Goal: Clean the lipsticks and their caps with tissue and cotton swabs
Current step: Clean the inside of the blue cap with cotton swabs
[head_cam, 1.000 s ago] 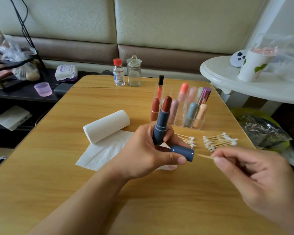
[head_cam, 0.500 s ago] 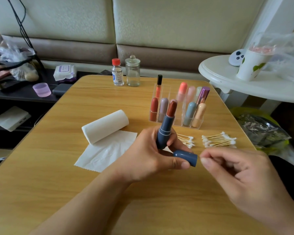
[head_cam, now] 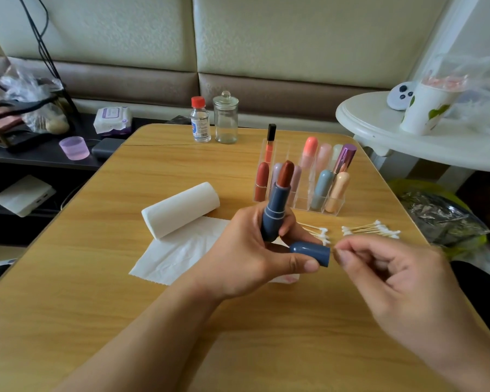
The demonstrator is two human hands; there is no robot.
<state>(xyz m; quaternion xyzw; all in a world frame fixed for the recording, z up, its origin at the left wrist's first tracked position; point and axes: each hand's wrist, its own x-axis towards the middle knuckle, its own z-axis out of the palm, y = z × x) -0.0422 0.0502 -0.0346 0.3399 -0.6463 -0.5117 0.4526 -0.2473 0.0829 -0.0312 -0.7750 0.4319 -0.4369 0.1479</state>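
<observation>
1. Wood tabletop (head_cam: 125, 306), padded sofa back (head_cam: 266, 38) behind.
2. Left hand (head_cam: 246, 256) fingers grip open lipstick (head_cam: 276, 205) and cap (head_cam: 311, 251).
3. Right hand (head_cam: 402, 281) fingers pinched at cap mouth; swab not visible.
4. Tissue roll (head_cam: 180, 209), cotton swabs (head_cam: 371, 230) on tabletop.

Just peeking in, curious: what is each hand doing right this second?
Left hand: grips the open blue lipstick and pinches its blue cap.
Right hand: fingertips pinched at the cap's mouth; whatever it holds is hidden.
</observation>
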